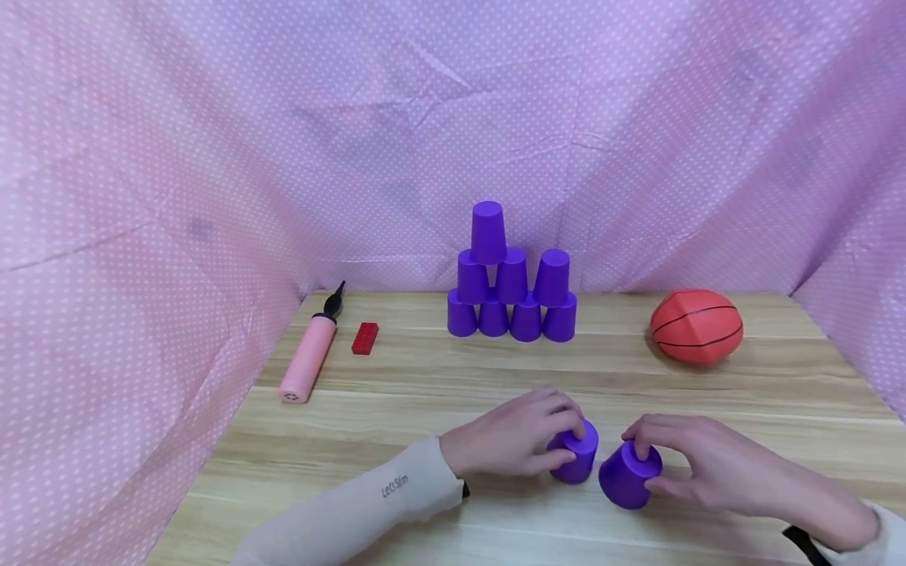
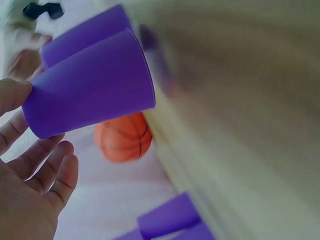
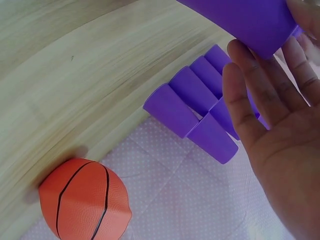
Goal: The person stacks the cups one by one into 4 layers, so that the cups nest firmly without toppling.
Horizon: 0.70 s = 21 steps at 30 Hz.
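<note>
An upside-down purple cup point(image 1: 573, 466) is pinched near its closed end by my left hand point(image 1: 520, 434), thumb on the near side. My right hand point(image 1: 711, 464) grips a second purple cup point(image 1: 624, 481) the same way, and this one leans a little. The two cups stand close side by side near the front of the table. In the left wrist view the held cup point(image 2: 92, 85) overlaps the other one. Farther back, several inverted purple cups form a stepped stack point(image 1: 488, 236): several at the bottom, three above, one on top at the left.
At the back right lies a partly deflated orange-red ball point(image 1: 697, 326) with black lines. On the left are a pink hand pump point(image 1: 308, 360) with a black nozzle and a red toy brick point(image 1: 365, 338). A pink dotted cloth point(image 1: 396, 141) hangs around the wooden table point(image 1: 396, 409).
</note>
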{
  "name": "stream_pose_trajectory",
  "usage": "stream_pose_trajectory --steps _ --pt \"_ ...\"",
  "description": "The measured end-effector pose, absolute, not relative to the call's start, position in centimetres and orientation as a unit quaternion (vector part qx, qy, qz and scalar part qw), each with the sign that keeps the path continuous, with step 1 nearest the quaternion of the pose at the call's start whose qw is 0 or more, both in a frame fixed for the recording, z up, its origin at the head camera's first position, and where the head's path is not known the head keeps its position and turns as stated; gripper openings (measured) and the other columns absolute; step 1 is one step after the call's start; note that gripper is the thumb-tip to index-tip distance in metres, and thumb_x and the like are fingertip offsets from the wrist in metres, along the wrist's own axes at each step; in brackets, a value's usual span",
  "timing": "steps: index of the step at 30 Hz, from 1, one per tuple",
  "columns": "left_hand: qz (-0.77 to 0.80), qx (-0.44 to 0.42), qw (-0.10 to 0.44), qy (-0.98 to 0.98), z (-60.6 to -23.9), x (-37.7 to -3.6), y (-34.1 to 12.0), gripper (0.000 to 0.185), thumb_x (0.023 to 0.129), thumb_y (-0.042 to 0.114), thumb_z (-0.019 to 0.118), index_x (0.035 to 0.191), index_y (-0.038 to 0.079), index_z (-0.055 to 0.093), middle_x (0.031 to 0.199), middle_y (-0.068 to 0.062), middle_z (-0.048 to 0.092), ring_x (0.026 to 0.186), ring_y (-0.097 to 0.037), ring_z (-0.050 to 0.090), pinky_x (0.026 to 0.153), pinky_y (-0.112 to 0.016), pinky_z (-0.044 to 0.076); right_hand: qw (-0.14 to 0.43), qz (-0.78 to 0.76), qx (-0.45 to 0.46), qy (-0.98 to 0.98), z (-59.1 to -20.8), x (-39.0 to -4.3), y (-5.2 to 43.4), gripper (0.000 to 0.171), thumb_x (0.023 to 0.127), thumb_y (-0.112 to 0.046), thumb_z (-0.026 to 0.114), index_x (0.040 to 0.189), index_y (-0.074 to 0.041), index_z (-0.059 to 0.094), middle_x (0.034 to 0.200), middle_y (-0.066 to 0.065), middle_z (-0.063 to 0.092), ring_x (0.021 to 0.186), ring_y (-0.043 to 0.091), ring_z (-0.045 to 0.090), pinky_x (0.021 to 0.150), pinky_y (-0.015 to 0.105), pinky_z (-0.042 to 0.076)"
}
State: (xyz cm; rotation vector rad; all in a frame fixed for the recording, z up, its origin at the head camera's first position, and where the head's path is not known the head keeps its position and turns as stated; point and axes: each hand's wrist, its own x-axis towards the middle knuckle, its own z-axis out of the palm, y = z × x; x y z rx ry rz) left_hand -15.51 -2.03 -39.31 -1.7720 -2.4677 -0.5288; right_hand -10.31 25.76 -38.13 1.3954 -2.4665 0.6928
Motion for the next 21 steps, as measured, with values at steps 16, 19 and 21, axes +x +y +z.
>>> stream_pose_trajectory --steps 16,19,21 --pt "-0.257 -0.521 0.167 -0.797 -33.1 -19.5 -7.6 0.020 0.088 0.019 0.066 0.103 0.008 0.057 0.116 -0.004 0.054 0.108 -0.015 0.045 0.094 -0.022 0.037 0.168 0.228 0.452 -0.846 -35.4 -13.0 25.2 0.032 0.074 -0.028 0.081 0.092 -0.024 0.054 0.100 -0.014 0.060 0.082 0.001 0.056 0.070 0.012 0.042" --pt "-0.259 -0.515 0.204 -0.791 -31.2 -20.6 -8.4 0.020 0.087 0.018 0.067 0.101 0.006 0.058 0.113 -0.007 0.055 0.106 -0.018 0.047 0.091 -0.025 0.039 0.198 0.233 0.460 -0.834 -34.3 -14.4 24.8 0.024 0.082 -0.036 0.072 0.091 -0.020 0.056 0.098 -0.011 0.061 0.079 0.002 0.056 0.067 0.013 0.044" --pt "-0.266 -0.509 0.222 -0.788 -29.9 -21.3 -8.9 0.020 0.087 0.016 0.067 0.100 0.005 0.058 0.113 -0.009 0.055 0.105 -0.020 0.048 0.090 -0.028 0.040 0.218 0.228 0.457 -0.832 -33.4 -15.4 24.4 0.024 0.085 -0.040 0.067 0.090 -0.019 0.057 0.097 -0.011 0.062 0.078 0.000 0.056 0.065 0.013 0.045"
